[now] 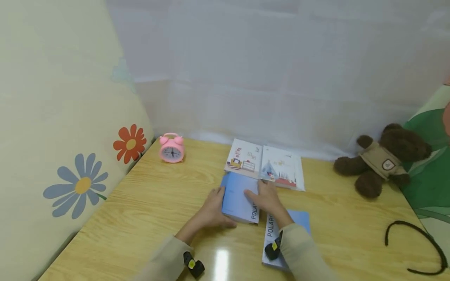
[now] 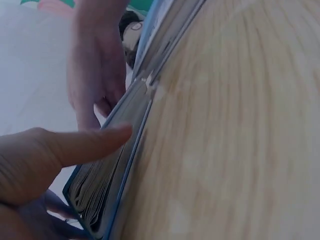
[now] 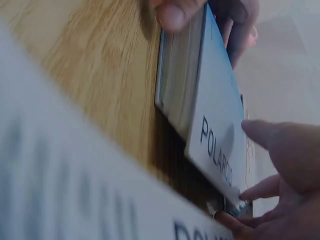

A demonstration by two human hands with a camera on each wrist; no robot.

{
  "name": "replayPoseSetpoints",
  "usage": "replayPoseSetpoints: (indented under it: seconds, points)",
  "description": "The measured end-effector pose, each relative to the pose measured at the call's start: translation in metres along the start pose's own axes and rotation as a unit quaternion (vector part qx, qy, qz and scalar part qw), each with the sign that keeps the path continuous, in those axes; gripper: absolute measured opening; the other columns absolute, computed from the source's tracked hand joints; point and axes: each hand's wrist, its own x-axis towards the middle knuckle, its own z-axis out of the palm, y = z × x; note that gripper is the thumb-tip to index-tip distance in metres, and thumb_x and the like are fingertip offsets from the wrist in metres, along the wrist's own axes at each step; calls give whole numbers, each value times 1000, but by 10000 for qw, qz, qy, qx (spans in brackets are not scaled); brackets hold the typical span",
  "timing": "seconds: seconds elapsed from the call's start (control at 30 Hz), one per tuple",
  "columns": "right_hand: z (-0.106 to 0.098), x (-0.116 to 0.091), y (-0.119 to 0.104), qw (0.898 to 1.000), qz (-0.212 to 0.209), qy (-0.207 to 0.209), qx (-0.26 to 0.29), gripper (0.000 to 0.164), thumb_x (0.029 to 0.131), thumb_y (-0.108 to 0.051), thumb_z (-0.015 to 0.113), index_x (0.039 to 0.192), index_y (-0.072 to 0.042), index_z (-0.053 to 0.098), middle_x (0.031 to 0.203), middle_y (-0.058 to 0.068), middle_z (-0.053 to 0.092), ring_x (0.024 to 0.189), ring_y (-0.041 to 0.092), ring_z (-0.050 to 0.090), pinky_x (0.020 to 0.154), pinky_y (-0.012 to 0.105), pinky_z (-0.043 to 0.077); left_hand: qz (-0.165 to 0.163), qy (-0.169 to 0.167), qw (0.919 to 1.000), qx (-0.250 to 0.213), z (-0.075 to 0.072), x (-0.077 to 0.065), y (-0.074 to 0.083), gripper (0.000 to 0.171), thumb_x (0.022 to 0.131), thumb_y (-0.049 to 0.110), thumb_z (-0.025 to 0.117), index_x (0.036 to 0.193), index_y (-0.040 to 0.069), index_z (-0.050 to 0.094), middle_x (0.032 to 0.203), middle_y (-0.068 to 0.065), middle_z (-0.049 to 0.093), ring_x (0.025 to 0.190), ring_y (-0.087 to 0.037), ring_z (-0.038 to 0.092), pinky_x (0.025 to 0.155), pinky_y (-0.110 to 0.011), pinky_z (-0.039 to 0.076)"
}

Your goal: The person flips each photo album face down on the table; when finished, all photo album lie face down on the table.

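In the head view, a blue photo album [image 1: 239, 195] lettered "POLAR…" lies between both hands. My left hand [image 1: 212, 212] grips its left side; in the left wrist view the thumb [image 2: 95, 145] stretches along the page edges. At the album's right side is my right hand [image 1: 268, 198], thumb on the cover and fingers by the lettered spine, as the right wrist view shows. A second blue album [image 1: 299, 219] lies under my right forearm, partly hidden. Just beyond the held album are two white illustrated albums [image 1: 244, 158], [image 1: 281, 166] side by side.
A pink alarm clock [image 1: 172, 148] stands at the table's back left. At the right sit a brown teddy bear [image 1: 377, 162] and a curved black cord [image 1: 434, 238]. White cloth [image 1: 225, 78] hangs behind the wooden table [image 1: 151, 203], and a flowered cloth [image 1: 70, 97] borders its left.
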Motion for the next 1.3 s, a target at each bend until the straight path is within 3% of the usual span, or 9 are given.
replayPoseSetpoints:
  seconds: [0.2, 0.33, 0.53, 0.73, 0.87, 1.0, 1.1, 1.2, 1.3]
  points:
    - [13, -6, -8, 9998, 123, 126, -6, 78, 93, -38, 68, 144, 13, 38, 149, 34, 35, 137, 46, 36, 112, 54, 32, 126, 453, 9988, 121, 10, -10, 3, 121, 57, 11, 95, 152, -9, 22, 149, -32, 35, 130, -45, 42, 110, -55, 35]
    - [19, -20, -13, 9996, 226, 155, -25, 77, 92, -37, 69, 144, 12, 39, 149, 33, 35, 136, 46, 36, 112, 54, 32, 253, 571, 9979, 189, 10, -27, 8, 121, 54, 7, 95, 151, -11, 24, 146, -32, 40, 128, -45, 44, 110, -54, 36]
    - [25, -45, -21, 9995, 295, 39, -69, 80, 92, -37, 69, 145, 13, 36, 156, 32, 23, 141, 48, 26, 114, 58, 26, 120, 605, 9977, 267, 8, -55, 18, 117, 51, 3, 94, 146, -18, 28, 141, -36, 42, 126, -50, 45, 107, -59, 37]
    - [26, -51, -20, 9993, 60, 128, -354, 73, 92, -38, 68, 143, 9, 44, 153, 28, 33, 137, 48, 34, 112, 59, 30, 222, 683, 9973, 147, 8, -62, 22, 115, 49, 2, 94, 145, -16, 32, 135, -33, 50, 120, -47, 51, 104, -58, 41]
    - [28, -50, -16, 9992, -70, 152, -375, 72, 90, -42, 69, 141, 4, 49, 149, 25, 41, 132, 43, 39, 108, 58, 37, 8, 451, 9989, -111, 4, -64, 19, 116, 52, 5, 94, 147, -13, 31, 138, -31, 50, 121, -45, 52, 105, -57, 41]
    - [28, -49, -15, 9997, -209, 68, -111, 74, 90, -46, 68, 145, -2, 47, 144, 22, 45, 128, 40, 44, 104, 57, 41, -56, 269, 9984, -487, -5, -64, 18, 118, 56, 8, 94, 151, -11, 26, 146, -30, 43, 128, -43, 48, 108, -55, 38]
    - [26, -48, -16, 9993, -333, -34, 160, 75, 90, -50, 66, 150, -10, 44, 142, 21, 46, 125, 39, 47, 99, 59, 44, 233, 396, 9975, -536, -15, -65, 19, 115, 56, 4, 95, 150, -9, 30, 146, -29, 44, 129, -43, 47, 108, -55, 37]
    - [24, -47, -18, 9978, -491, -144, 433, 74, 91, -53, 64, 152, -16, 42, 144, 20, 46, 127, 38, 46, 98, 60, 44, 426, 589, 9970, -272, -27, -67, 25, 109, 55, 1, 95, 147, -9, 37, 145, -29, 44, 129, -46, 46, 107, -57, 37]
    - [23, -46, -20, 9921, -607, -281, 1057, 69, 93, -49, 63, 152, -19, 41, 148, 18, 44, 130, 39, 45, 100, 60, 43, 486, 710, 9961, 210, -36, -69, 35, 101, 55, 3, 95, 142, -8, 46, 144, -31, 44, 129, -49, 44, 106, -61, 37]
